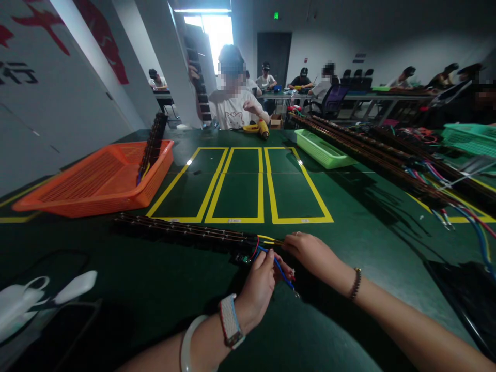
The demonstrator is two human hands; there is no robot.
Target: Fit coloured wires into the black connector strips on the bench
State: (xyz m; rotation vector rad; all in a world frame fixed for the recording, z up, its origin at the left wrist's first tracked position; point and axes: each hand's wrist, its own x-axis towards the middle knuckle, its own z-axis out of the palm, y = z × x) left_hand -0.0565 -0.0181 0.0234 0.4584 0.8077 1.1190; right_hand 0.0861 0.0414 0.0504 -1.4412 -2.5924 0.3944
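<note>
A long dark strip assembly (186, 231) lies on the green table, with wires coming out of its right end. My left hand (261, 284) is closed on the blue wire (284, 275), whose metal ring end hangs free past the fingers. My right hand (306, 250) pinches the yellow wires (267, 239) just right of the strip's end. Beside my left fingers, a small green circuit board (242, 258) sits under the strip's end. A thin red wire (256, 248) loops there.
An orange basket (155, 181) holding another dark strip stands left. Yellow tape frames (234, 222) mark the middle. A green basket (323, 155) and long strips (372, 150) are right. A person (236, 103) sits opposite, behind a yellow heat gun (263, 129).
</note>
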